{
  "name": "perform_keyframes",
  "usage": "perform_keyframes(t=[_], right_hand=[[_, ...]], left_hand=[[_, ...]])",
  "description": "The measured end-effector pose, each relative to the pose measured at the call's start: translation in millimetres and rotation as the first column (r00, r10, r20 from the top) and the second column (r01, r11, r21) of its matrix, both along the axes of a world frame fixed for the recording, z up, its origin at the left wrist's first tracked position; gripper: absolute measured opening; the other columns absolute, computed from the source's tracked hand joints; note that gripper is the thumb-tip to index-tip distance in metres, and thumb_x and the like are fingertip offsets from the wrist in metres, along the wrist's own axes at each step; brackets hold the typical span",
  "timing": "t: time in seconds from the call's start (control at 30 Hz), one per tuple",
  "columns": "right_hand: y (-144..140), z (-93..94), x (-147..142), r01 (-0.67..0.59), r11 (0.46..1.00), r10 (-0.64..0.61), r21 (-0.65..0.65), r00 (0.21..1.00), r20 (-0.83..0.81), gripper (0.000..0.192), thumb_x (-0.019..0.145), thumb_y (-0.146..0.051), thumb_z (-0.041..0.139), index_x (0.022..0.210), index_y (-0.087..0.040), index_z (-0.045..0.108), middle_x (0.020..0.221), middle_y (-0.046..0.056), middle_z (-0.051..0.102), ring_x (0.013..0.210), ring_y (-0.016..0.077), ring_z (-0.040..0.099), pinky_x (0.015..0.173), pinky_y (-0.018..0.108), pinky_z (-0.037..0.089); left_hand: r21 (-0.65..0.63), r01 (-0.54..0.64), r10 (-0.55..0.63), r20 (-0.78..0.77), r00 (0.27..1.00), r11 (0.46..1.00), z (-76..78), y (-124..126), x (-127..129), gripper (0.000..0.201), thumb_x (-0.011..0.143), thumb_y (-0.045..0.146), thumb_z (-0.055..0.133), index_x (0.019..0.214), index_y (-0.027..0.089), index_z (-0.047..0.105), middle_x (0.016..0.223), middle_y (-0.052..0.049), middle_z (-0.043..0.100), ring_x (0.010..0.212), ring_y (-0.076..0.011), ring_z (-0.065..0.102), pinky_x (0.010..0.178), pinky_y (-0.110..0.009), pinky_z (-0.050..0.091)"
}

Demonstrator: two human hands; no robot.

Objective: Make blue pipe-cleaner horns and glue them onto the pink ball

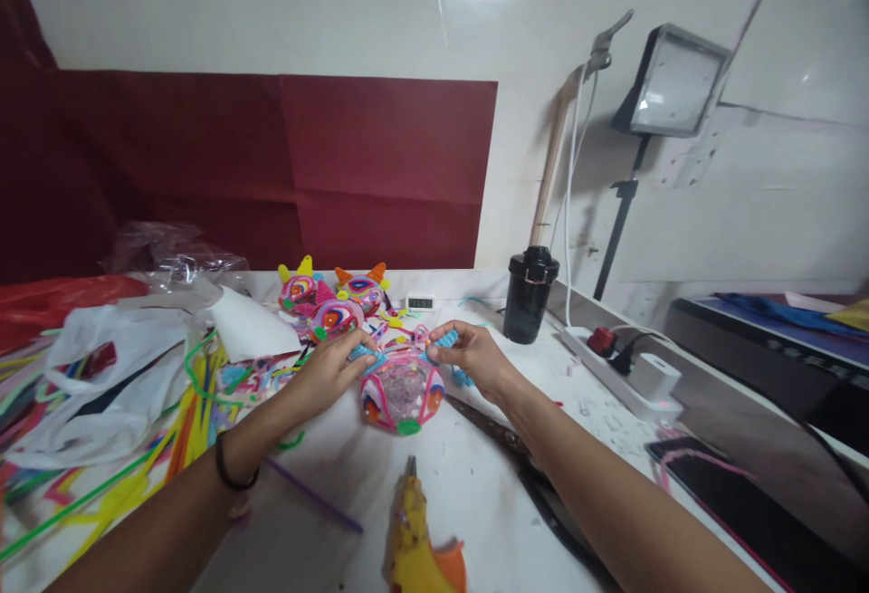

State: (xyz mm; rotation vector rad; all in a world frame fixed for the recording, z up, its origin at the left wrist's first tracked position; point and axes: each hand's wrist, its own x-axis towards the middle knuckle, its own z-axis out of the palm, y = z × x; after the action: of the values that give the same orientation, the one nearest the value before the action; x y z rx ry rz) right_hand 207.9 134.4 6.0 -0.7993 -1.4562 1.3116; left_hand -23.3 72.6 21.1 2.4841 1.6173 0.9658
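Note:
A round craft animal face [402, 394] with pink fuzzy bands, orange-and-blue eyes and a green nose lies on the table between my hands. My left hand [339, 362] pinches a light-blue fuzzy pipe-cleaner piece [367, 354] at its upper left edge. At its upper right edge my right hand [468, 356] pinches another blue fuzzy piece [446, 339] between thumb and fingers. Whether the blue pieces are attached to the face I cannot tell. A yellow glue gun [414, 530] lies nearest me, and large scissors [506, 439] lie partly under my right forearm.
Several finished craft faces [338, 314] stand behind, beside a small digital clock [420, 303]. Pipe cleaners [180, 430] and white plastic bags [115, 376] crowd the left. A black cup [528, 299], a power strip [617, 376] and a phone [740, 502] are at right.

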Motion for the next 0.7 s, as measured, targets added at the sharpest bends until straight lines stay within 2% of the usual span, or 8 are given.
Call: perform_keyframes(t=[0.13,0.4,0.7], right_hand=[[1.6,-2.4,-0.7,0.004,1.000,-0.004,0.020,1.000,0.003,0.038,0.043,-0.032,0.085,0.070,-0.015,0.065,0.058,-0.004,0.058,0.048,0.0071,0.039,0.050,0.024,0.028],[0.5,-1.8,-2.0,0.029,0.999,-0.030,0.042,0.999,0.025,0.037,0.042,-0.033,0.085,0.068,-0.016,0.065,0.056,-0.003,0.058,0.050,0.0094,0.043,0.051,0.024,0.031],[-2.7,0.2,-3.7,0.061,0.996,-0.064,0.064,0.997,0.039,0.034,0.043,-0.031,0.084,0.066,-0.014,0.066,0.052,-0.005,0.052,0.048,0.0065,0.033,0.047,0.022,0.027]], left_hand=[[0.004,-0.005,0.005,0.006,1.000,1.000,-0.4,0.5,0.4,0.013,0.086,0.028,0.048,0.088,0.019,0.058,0.075,0.002,0.063,0.061,-0.0142,0.052,0.059,-0.024,0.038],[0.001,0.011,-0.011,0.023,1.000,1.000,1.4,0.8,2.4,0.014,0.085,0.028,0.051,0.085,0.019,0.062,0.073,0.002,0.063,0.064,-0.0150,0.055,0.063,-0.024,0.041],[0.016,0.039,-0.040,0.044,0.998,0.999,1.2,0.6,2.6,0.015,0.083,0.029,0.051,0.082,0.019,0.063,0.080,-0.001,0.066,0.075,-0.0178,0.060,0.069,-0.026,0.044]])
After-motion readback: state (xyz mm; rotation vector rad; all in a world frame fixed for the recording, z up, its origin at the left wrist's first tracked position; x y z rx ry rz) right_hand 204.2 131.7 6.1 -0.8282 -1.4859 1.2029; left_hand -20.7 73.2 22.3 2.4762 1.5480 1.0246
